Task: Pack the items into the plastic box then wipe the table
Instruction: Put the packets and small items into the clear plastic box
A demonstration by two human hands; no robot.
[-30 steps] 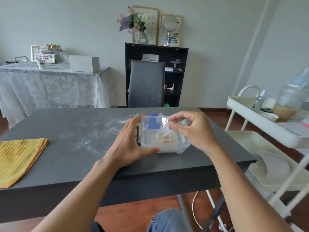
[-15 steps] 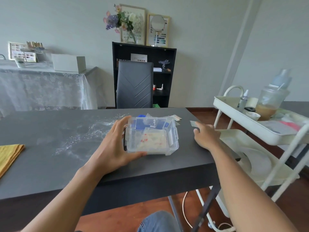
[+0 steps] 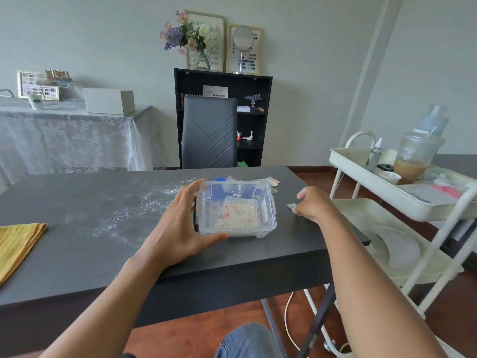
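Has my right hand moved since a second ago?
Yes. The right hand left the top of the plastic box and went rightward to a small packet near the table edge.

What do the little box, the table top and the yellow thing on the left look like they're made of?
Box: clear, glossy plastic, since the packets inside show through its walls. Table: a dark grey, matte top, probably laminate or painted board; white powder lies dusted on it, and it gives no sharp reflections. Yellow cloth: soft woven fabric, folded in layers with a crinkled texture, likely cotton, though that is a guess.

Clear box (image 3: 237,218), yellow cloth (image 3: 18,244), possibly silvery packet (image 3: 291,206).
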